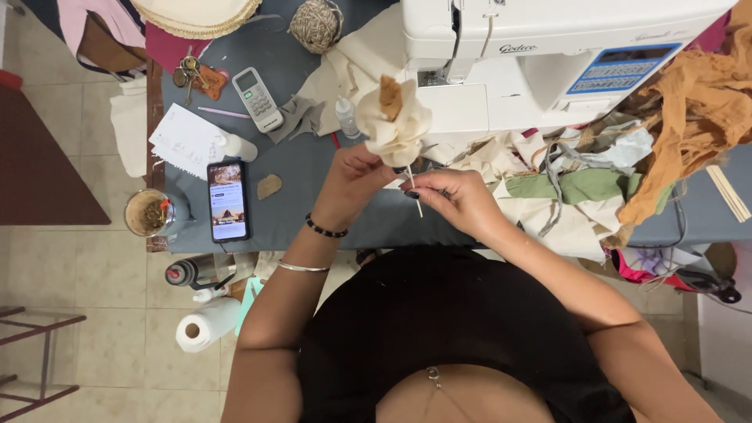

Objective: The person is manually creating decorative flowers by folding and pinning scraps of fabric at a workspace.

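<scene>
Pinching the thin stick (416, 196) of a cream fabric flower (394, 119) in front of the sewing machine (548, 55), left hand (352, 184) and right hand (454, 197) both close around it; left of them, a glass cup (149, 212) holds brownish contents.

Table clutter, sewing setup.
White sewing machine (540, 55) at the back of the grey table (313, 168); scrap pile (580, 188) just right of centre, orange cloth (697, 117) at far right. Left side: phone (228, 200) lit, remote (258, 99), keys (190, 74), twine ball (316, 23), paper (186, 141), cup (149, 211) on the corner. Paper towel roll (205, 325) and flask (192, 271) below the table edge.
</scene>
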